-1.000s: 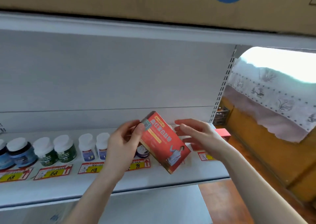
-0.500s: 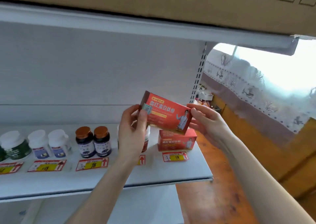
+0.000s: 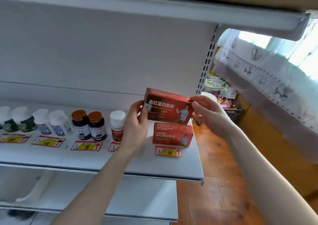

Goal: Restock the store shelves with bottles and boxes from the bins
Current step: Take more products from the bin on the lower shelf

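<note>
White metal shelving [image 3: 172, 169] filling the view, wooden floor [image 3: 222, 181] off to the right. Nearest: two bare forearms reaching up from the bottom edge. Left hand [image 3: 136, 126] pinching the left end of a red box [image 3: 169, 107], thumb on the front face by a small code sticker, fingers curled behind. Right hand [image 3: 210, 115] clamped on the box's right end, fingertips [image 3: 193, 99] over the top corner. Held level, front face to the camera, just above a second red box [image 3: 173, 136] of the same print standing on the shelf near its right edge; touching or a hair apart, cannot tell. Price tag [image 3: 168, 151] marked 88 lying flat in front of that lower box.

Along the same shelf to the left: white-capped bottle [image 3: 117, 126], partly hidden behind the left wrist; two dark bottles with copper caps [image 3: 89, 125] side by side; then more white-capped bottles [image 3: 34, 120], blurred, the farthest cut off at the frame edge. More yellow-and-red price tags [image 3: 86, 145] in front of each, one half covered by the forearm.

Farther back, beyond the slotted upright [image 3: 207, 59]: dark crate [image 3: 230, 111] on the floor with assorted packets, contents too small to name. Patterned white curtain [image 3: 268, 73] behind it, washed out by window glare.
</note>
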Action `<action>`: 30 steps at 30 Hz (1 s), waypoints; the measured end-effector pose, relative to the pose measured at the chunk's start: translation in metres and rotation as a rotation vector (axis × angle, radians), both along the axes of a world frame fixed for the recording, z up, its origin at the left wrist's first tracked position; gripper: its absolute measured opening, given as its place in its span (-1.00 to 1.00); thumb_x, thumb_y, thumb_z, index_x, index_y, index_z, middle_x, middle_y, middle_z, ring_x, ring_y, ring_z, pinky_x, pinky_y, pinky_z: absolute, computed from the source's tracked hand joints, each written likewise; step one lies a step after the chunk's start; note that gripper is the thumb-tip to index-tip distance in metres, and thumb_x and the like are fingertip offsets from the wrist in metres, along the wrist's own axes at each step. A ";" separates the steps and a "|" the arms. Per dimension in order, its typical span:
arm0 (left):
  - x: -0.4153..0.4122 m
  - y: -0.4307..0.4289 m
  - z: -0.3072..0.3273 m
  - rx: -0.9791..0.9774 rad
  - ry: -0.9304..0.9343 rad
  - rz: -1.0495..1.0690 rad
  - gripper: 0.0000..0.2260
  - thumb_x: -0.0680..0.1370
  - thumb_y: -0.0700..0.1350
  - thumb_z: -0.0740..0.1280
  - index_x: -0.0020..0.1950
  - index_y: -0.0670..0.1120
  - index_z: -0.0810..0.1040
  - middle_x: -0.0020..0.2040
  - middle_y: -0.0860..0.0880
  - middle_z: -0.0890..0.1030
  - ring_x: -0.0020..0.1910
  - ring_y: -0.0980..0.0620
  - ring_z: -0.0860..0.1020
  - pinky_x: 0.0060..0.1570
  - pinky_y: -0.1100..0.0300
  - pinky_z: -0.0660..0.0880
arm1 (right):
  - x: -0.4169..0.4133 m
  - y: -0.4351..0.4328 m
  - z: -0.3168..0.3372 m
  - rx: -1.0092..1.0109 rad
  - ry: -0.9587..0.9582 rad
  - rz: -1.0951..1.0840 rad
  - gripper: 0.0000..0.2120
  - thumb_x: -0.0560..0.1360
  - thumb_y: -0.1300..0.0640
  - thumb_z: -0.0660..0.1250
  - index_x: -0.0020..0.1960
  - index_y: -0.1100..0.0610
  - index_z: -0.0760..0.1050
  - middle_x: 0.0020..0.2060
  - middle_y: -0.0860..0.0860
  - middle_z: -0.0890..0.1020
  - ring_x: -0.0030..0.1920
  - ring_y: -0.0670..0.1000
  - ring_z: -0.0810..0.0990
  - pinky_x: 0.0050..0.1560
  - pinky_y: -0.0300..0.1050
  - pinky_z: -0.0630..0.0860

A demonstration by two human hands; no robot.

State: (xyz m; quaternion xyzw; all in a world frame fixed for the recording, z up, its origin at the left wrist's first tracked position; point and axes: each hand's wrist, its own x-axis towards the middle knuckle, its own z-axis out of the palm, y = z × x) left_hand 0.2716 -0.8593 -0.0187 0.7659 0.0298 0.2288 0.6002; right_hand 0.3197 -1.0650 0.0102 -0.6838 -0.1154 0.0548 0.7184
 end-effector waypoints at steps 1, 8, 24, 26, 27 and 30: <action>0.000 -0.001 -0.001 0.038 0.008 0.007 -0.71 0.62 -0.08 0.12 0.33 -0.09 0.37 0.12 0.10 0.47 0.12 0.17 0.44 -0.12 0.56 0.37 | 0.003 0.000 -0.001 0.010 -0.009 -0.008 -0.90 0.52 0.24 0.24 0.01 0.14 0.50 0.01 0.12 0.57 0.01 0.04 0.61 -0.11 -0.18 0.61; -0.027 -0.002 -0.056 0.519 -0.047 0.009 -0.74 0.58 -0.14 0.23 0.21 -0.22 0.51 0.13 -0.08 0.55 0.13 0.01 0.49 0.10 0.27 0.36 | 0.035 -0.010 -0.020 -0.053 -0.112 -0.150 -0.94 0.52 0.23 0.28 -0.01 0.12 0.48 0.00 0.06 0.56 0.00 0.05 0.60 -0.04 -0.15 0.61; -0.057 0.003 -0.138 0.947 0.104 -0.115 -0.76 0.44 -0.04 0.30 -0.03 -0.15 0.63 -0.01 -0.12 0.65 0.04 -0.13 0.61 0.00 -0.04 0.53 | 0.048 -0.004 -0.094 -0.135 0.215 -0.178 -0.87 0.57 0.21 0.20 0.11 0.17 0.43 -0.06 0.04 0.55 -0.07 -0.01 0.58 -0.17 -0.19 0.56; -0.057 0.003 -0.140 0.948 0.115 -0.126 -0.70 0.47 0.00 0.18 -0.04 -0.14 0.62 0.00 -0.13 0.65 0.07 -0.13 0.60 0.00 -0.09 0.54 | 0.049 -0.004 -0.094 -0.128 0.222 -0.190 -0.87 0.58 0.24 0.18 0.10 0.17 0.44 -0.07 0.02 0.55 -0.09 -0.03 0.57 -0.22 -0.24 0.53; -0.057 0.003 -0.141 0.950 0.115 -0.126 -0.68 0.48 0.00 0.16 -0.04 -0.14 0.62 0.01 -0.13 0.65 0.08 -0.13 0.60 0.00 -0.11 0.54 | 0.049 -0.003 -0.094 -0.128 0.223 -0.195 -0.87 0.58 0.26 0.17 0.09 0.17 0.44 -0.07 0.02 0.54 -0.09 -0.04 0.56 -0.21 -0.24 0.52; -0.057 0.002 -0.143 0.962 0.104 -0.101 -0.67 0.48 0.01 0.14 -0.04 -0.13 0.62 0.02 -0.12 0.65 0.10 -0.13 0.59 0.04 -0.11 0.48 | 0.048 -0.001 -0.095 -0.131 0.222 -0.198 -0.86 0.58 0.28 0.14 0.08 0.17 0.43 -0.07 0.02 0.53 -0.08 -0.04 0.54 -0.17 -0.21 0.51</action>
